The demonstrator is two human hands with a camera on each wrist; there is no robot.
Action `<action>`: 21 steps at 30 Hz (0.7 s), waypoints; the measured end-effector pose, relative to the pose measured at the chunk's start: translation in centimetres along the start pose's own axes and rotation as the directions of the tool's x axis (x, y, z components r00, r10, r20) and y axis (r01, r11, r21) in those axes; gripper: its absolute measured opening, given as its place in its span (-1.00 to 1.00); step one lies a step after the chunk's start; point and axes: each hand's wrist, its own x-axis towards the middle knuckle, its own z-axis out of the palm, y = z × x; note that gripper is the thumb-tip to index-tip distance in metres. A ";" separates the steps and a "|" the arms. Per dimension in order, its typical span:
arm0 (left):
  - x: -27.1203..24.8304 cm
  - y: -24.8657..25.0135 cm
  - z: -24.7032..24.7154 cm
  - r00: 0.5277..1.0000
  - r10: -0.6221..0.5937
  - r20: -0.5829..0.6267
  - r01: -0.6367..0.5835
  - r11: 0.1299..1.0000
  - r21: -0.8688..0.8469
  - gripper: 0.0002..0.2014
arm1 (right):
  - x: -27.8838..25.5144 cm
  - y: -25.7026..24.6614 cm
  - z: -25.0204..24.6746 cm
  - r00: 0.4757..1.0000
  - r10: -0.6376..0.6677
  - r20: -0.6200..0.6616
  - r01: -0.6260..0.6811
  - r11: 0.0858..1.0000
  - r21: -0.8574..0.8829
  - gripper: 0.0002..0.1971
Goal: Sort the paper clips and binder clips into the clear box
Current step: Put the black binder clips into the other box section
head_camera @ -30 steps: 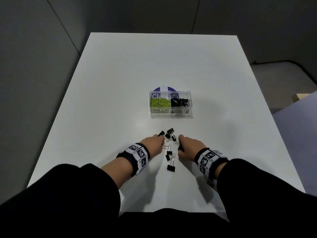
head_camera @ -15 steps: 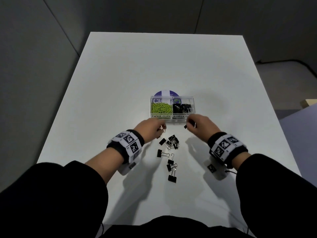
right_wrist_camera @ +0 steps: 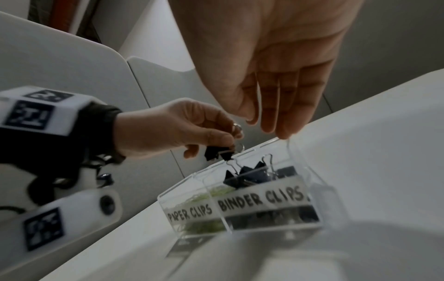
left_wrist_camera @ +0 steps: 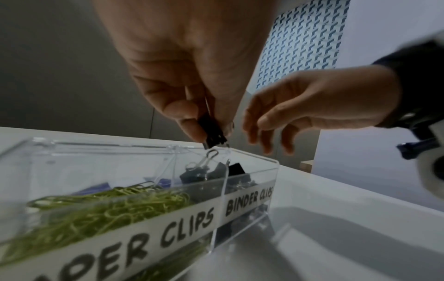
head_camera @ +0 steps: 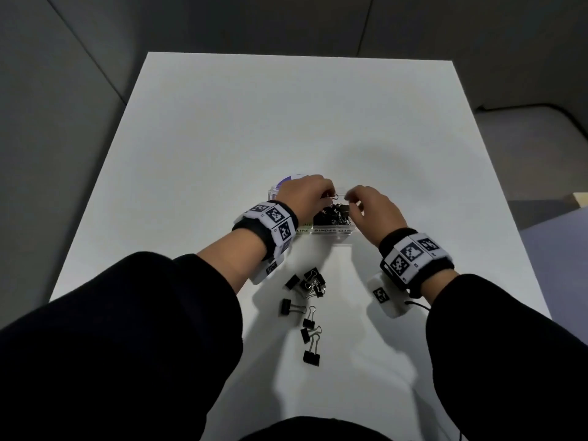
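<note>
The clear box [head_camera: 331,232] stands mid-table with two labelled compartments: green paper clips [left_wrist_camera: 100,211] on the left, black binder clips [right_wrist_camera: 252,175] on the right. My left hand [head_camera: 307,194] hovers over the box and pinches a black binder clip [left_wrist_camera: 211,133] just above the binder clip compartment. My right hand [head_camera: 369,206] hangs above the box's right end with fingers straight and relaxed, holding nothing. Several loose black binder clips [head_camera: 307,308] lie on the table nearer to me.
The white table [head_camera: 286,128] stretches far beyond the box. A purple and white round object [head_camera: 286,181] peeks out behind the box. Grey floor and walls surround the table; a pale surface lies at the right.
Both hands rose from the loose clips and travelled forward to the box. The right hand, which carried a clip, now has straight, bare fingers; the left still pinches its clip.
</note>
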 end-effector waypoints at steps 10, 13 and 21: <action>-5.0 -0.8 0.7 0.983 0.158 0.093 -0.166 0.982 0.091 -0.78 | -5.5 0.2 3.9 0.909 -0.099 0.405 0.175 0.973 -0.153 -0.63; -8.4 -2.0 2.1 0.951 0.121 0.284 -0.176 0.968 0.180 -0.73 | -6.2 -0.8 5.2 0.844 -0.142 0.518 0.287 0.934 -0.211 -0.32; -12.9 -2.1 5.9 0.911 -0.059 0.408 -0.010 0.986 0.165 -0.28 | -7.3 -1.5 7.4 0.845 -0.157 0.510 0.344 0.891 -0.295 -0.36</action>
